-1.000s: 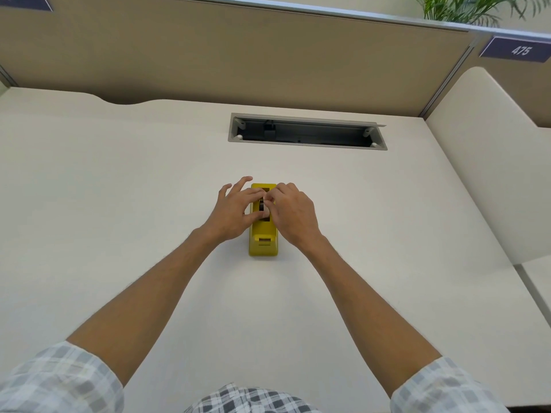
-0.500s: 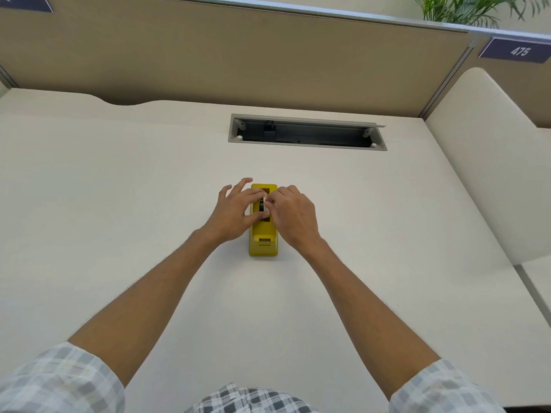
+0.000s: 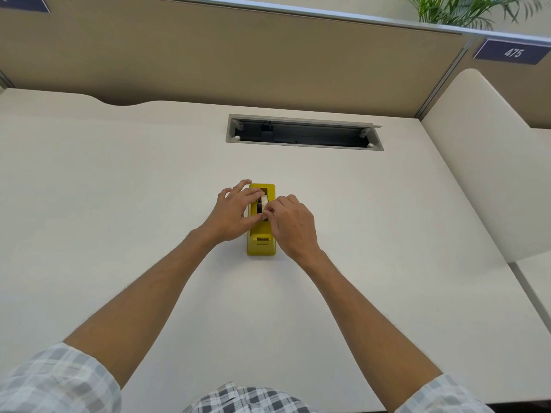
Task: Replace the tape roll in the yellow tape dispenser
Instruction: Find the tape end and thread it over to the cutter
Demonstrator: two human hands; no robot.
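Observation:
The yellow tape dispenser stands on the white desk, its cutter end toward me. A tape roll with a dark core sits upright in its slot. My left hand lies against the dispenser's left side, fingers over the top and thumb by the roll. My right hand comes from the right, thumb and forefinger pinched at the roll's near edge. Whether they hold the roll itself or a strip of tape is hidden by the fingers.
An open cable tray slot is cut into the desk behind the dispenser. A tan partition wall closes the back, and a white side divider rises on the right. A plant shows above the partition.
My right hand has shifted slightly toward me and to the right, uncovering more of the tape roll. My left hand and the dispenser stay in place.

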